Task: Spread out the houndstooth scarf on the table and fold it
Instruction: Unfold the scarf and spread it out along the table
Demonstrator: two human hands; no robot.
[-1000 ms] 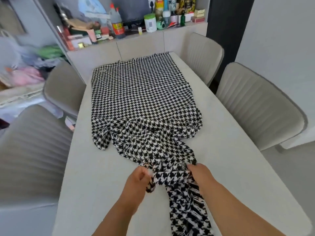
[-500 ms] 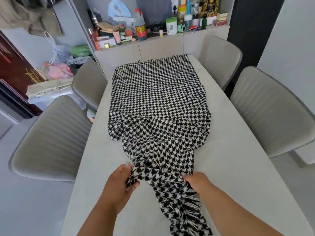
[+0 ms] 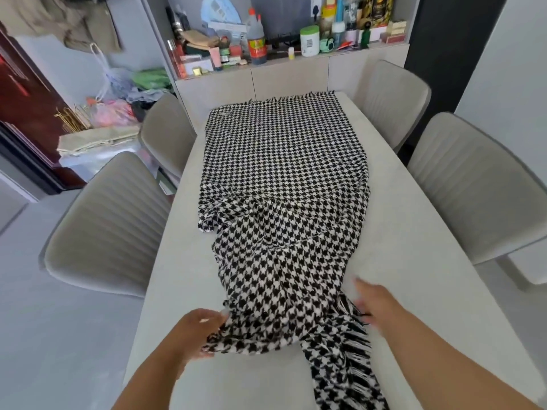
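The black-and-white houndstooth scarf (image 3: 284, 179) lies lengthwise on the pale table (image 3: 414, 232). Its far half is flat, with a fringe at the far edge. The near half is bunched and narrows toward me, and a fringed end trails off the near table edge. My left hand (image 3: 195, 329) grips the scarf's near left edge. At the right edge of the cloth, beside the fringe, is my right hand (image 3: 376, 303), blurred, with its fingers stretched out flat.
Two grey chairs (image 3: 106, 220) stand on the left of the table and two (image 3: 473, 184) on the right. A cluttered sideboard (image 3: 290, 54) stands behind the far end. Bags and clutter (image 3: 112, 113) lie on the floor at far left.
My hands have moved apart, widening the bunched near part of the scarf. The right hand has let go of the cloth and opened. The view has shifted.
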